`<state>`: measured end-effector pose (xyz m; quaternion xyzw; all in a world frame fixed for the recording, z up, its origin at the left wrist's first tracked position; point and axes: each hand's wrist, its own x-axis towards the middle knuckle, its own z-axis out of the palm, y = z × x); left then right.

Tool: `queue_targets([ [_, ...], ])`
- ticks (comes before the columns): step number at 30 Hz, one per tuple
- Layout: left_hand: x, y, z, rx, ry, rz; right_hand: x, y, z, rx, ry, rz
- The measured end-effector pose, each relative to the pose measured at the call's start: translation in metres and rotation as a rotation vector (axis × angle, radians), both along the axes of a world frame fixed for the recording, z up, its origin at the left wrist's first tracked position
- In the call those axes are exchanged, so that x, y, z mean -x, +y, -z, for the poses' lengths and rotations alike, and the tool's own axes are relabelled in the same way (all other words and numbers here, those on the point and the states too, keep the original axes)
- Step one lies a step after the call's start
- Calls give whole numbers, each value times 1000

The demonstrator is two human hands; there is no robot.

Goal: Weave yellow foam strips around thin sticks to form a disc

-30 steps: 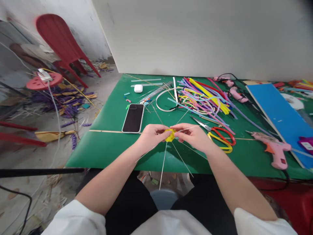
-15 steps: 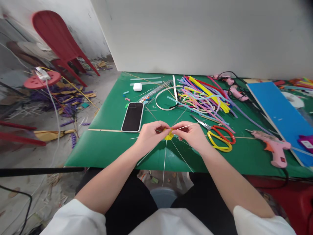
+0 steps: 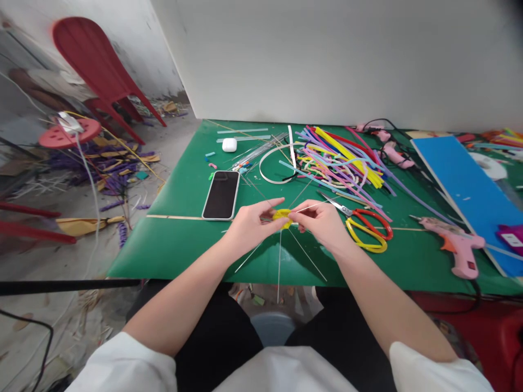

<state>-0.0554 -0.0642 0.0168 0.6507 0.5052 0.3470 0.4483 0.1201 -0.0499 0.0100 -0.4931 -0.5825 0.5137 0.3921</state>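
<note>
Between my hands, over the front of the green table (image 3: 175,239), is a small yellow disc (image 3: 283,215) with several thin pale rods spreading from it like spokes. My left hand (image 3: 257,222) pinches the disc's left side, thumb on its front and index finger stretched behind. At the right edge, my right hand (image 3: 314,218) closes thumb and fingers on the yellow piece, where a thin white rod also runs. Fingers hide part of the disc. Just right of that hand lie scissors (image 3: 370,231) with red and yellow handles.
A phone (image 3: 221,195) lies left of my hands, with a white earbud case (image 3: 229,145) behind it. Colourful pipe cleaners (image 3: 339,160) are heaped at the back. Rightward are a pink glue gun (image 3: 453,242) and a blue board (image 3: 466,190). A red chair (image 3: 87,60) stands at left.
The yellow disc has turned and tilted, so more of its face shows, and its spokes have shifted slightly rightward. My left index finger has lifted and straightened.
</note>
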Motion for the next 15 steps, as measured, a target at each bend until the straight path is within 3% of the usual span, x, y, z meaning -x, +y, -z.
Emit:
queue_targets([
  [3,3,2,-4,39,4,114,-2,2,2,-16,18,12],
  [9,-3,1,-1,-23,0,-40,-2,1,3,20,61,-16],
  [15,-5,-1,3,-60,0,-58,0,-1,1,-9,31,-17],
])
